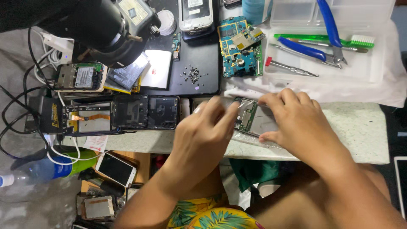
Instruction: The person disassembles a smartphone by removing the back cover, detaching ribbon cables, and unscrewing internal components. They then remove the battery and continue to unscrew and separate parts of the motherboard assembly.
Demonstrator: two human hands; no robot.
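Opened flat grey phone with exposed green circuit board (254, 118), lying on pale speckled stone worktop (360, 123) near its front edge. Likely light, stiff, fragile inside; best gripped by the outer edges, clear of the board. Left hand (203, 135) blurred, fingertips pinching at the phone's top left corner. Right hand (296, 123) spread flat, pressing the body down. Behind: white card with small red patch (157, 68) on black mat (199, 63); yellow-lettered black pack (51, 113) far left.
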